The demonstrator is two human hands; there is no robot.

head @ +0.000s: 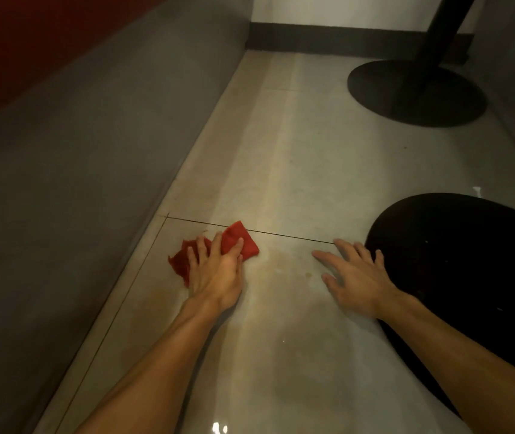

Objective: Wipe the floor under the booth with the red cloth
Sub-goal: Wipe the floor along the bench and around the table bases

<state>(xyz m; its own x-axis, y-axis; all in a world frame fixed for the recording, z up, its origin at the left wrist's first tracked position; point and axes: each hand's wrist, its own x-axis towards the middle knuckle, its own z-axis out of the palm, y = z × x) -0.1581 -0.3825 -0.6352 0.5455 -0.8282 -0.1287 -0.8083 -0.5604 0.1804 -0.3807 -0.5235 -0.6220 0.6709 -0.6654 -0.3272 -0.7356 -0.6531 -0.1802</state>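
The red cloth (243, 241) lies crumpled on the pale tiled floor (296, 170), close to the grey booth base (77, 183) on the left. My left hand (217, 270) presses down on the cloth, fingers curled over it, hiding its middle. My right hand (354, 272) rests flat on the floor with fingers spread, holding nothing, beside the near black table base (469, 277). Faint brownish smears show on the tile between and below my hands.
A second round black table base (415, 92) with its post (440, 29) stands farther back right. A dark baseboard (328, 40) and white wall close the far end. A tile joint runs across just beyond my hands.
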